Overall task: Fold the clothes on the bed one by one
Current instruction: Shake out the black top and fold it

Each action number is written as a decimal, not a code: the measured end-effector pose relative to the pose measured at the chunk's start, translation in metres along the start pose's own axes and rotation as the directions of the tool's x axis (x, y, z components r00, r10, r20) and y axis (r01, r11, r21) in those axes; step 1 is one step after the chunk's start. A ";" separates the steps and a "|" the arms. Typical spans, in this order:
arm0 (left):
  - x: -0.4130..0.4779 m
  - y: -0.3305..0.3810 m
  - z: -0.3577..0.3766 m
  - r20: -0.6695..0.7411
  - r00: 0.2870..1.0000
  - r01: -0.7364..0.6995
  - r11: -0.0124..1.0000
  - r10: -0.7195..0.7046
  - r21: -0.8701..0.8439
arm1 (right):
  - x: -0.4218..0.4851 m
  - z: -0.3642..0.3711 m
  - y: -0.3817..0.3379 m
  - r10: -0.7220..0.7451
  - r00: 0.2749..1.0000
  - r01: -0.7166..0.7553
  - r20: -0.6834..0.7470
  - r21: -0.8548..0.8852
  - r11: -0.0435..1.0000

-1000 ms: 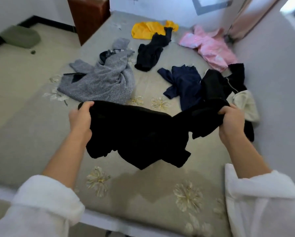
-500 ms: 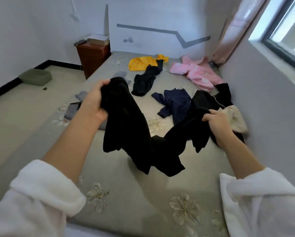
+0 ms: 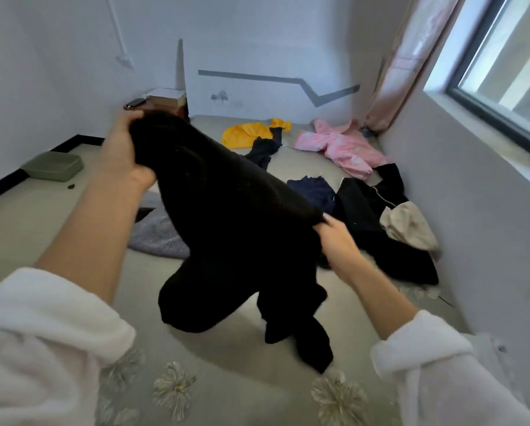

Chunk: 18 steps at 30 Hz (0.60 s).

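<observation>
A person in white fleece sleeves holds a black garment [image 3: 242, 229] up over the bed [image 3: 233, 392], both hands closed on its upper edge. The left hand [image 3: 125, 152], raised high and far from the body, has its grip clenched around a bunched end of the cloth; the right hand [image 3: 334, 238], lower and nearer, pinches the other end between fingers and thumb. Between the two grips the fabric slopes downward from left to right, and below them it hangs in two dark lobes whose lowest ends reach close to the flower-patterned bedcover; whether they touch it cannot be told. Beyond the right grip lie a navy garment [image 3: 315, 192] and a black jacket [image 3: 377, 222] with a beige piece [image 3: 411, 229] on top of it, close to the wall under the window [image 3: 503, 72]. Farther off past both grips, near the head of the bed, are a pink garment [image 3: 343, 149], a yellow garment [image 3: 245, 136] and a small black one [image 3: 263, 152] touching it. Below the left grip, partly hidden behind the held cloth, a grey garment [image 3: 156, 235] rests on the bed's left edge. To the left of that grip, on the floor, sits a green tray [image 3: 54, 166]; behind it stands a brown nightstand [image 3: 177, 110] carrying books.
</observation>
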<state>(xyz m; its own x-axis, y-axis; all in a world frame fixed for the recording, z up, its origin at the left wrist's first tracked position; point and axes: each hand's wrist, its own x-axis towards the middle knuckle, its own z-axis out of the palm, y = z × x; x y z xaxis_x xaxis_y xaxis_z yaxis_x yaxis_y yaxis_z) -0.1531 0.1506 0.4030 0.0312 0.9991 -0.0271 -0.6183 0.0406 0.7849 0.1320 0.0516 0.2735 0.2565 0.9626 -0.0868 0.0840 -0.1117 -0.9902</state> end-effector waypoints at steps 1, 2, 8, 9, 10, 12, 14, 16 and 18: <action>0.004 0.003 -0.013 -0.040 0.999 0.007 0.999 -0.005 0.054 | 0.004 -0.005 -0.017 -0.005 1.000 0.004 0.031 0.051 0.999; 0.007 0.001 -0.023 -0.088 0.996 0.030 0.993 -0.020 0.114 | 0.008 -0.008 -0.032 -0.029 0.998 0.025 0.059 0.072 0.997; -0.007 -0.064 -0.053 -0.137 0.984 0.097 0.295 0.115 0.950 | 0.014 0.004 -0.081 -0.170 0.961 0.216 0.217 -0.209 0.954; -0.022 -0.081 -0.052 0.042 0.999 -0.034 0.279 -0.023 0.960 | 0.013 0.008 -0.082 -0.163 0.957 0.225 0.242 -0.258 0.939; -0.040 -0.100 -0.045 0.220 0.959 -0.146 0.350 -0.180 0.925 | 0.012 0.011 -0.081 -0.145 0.954 0.223 0.261 -0.298 0.928; -0.070 -0.140 -0.035 0.384 0.868 -0.236 0.416 -0.316 0.878 | 0.010 0.014 -0.076 -0.104 0.949 0.212 0.297 -0.359 0.909; -0.081 -0.170 -0.026 0.372 0.904 -0.254 0.435 -0.210 0.864 | 0.007 0.014 -0.069 -0.041 0.942 0.186 0.334 -0.414 0.891; -0.082 -0.177 -0.016 0.316 0.943 -0.224 0.503 -0.104 0.835 | 0.002 0.009 -0.063 0.015 0.941 0.134 0.339 -0.413 0.901; -0.076 -0.171 -0.009 0.299 0.952 -0.231 0.495 -0.061 0.838 | -0.002 -0.006 -0.057 0.042 0.943 0.083 0.331 -0.356 0.931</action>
<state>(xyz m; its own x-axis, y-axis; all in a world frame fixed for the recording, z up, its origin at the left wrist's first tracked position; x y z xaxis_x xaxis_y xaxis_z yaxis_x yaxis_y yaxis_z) -0.0572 0.0678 0.2650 0.3018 0.9468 0.1113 0.3443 -0.2171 0.9134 0.1321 0.0547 0.3309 -0.0735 0.9844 -0.1600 0.4421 -0.1116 -0.8900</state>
